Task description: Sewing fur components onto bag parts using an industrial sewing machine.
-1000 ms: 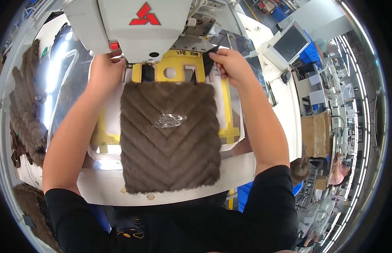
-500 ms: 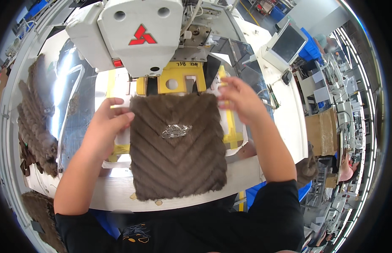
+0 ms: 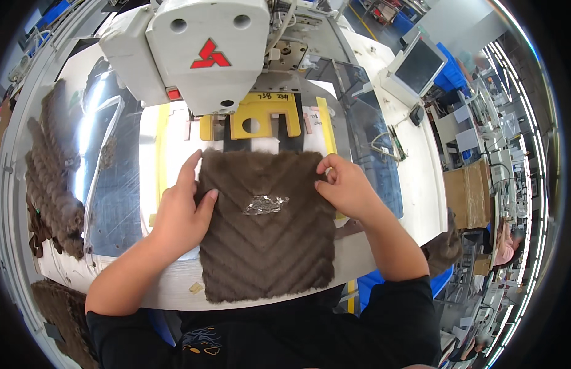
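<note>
We now have the fur (image 3: 267, 246) farther clear of the yellow plate (image 3: 261, 111), right hand (image 3: 345, 187) pinching its edge, left hand (image 3: 186, 208) touching, grip unclear.

I look down, over the remote feed, through the left fisheye worn on the person's head. It sits above the near edge of the fur panel (image 3: 267, 246), faces steeply down and leans forward toward the white machine (image 3: 205, 37) beyond it. The panel is near, about mid-view; the lens reaches wide, from the black shirt (image 3: 267, 335) below the panel to a brown carton (image 3: 468, 194) well right of it.
</note>
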The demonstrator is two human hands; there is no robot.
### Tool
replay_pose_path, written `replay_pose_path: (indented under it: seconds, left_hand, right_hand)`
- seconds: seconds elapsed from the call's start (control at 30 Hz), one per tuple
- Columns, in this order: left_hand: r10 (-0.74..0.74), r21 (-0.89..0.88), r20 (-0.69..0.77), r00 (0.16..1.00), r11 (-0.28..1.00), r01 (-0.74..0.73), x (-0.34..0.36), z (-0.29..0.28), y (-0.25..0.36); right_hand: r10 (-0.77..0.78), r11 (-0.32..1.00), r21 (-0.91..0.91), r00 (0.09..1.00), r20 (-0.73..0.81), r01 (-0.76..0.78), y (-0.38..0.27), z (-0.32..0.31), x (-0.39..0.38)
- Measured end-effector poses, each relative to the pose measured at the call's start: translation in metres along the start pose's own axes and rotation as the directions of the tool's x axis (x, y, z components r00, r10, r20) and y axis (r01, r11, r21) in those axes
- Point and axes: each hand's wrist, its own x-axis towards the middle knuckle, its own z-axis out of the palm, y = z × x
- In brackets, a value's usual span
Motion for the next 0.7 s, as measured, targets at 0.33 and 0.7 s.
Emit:
replay_pose_path:
  seconds: [0.33,0.7]
  left_hand:
    - [0.173,0.068,-0.102,0.98,0.984,-0.167,-0.007,0.008,-0.008]
    - [0.314,0.376,-0.192,0.93,0.899,-0.226,0.006,0.002,-0.026]
  right_hand:
    - [0.049,0.998,0.036,0.995,-0.082,-0.046,0.002,0.004,-0.009]
    - [-0.065,0.996,-0.065,0.986,-0.152,0.056,-0.013,0.021,0.01]
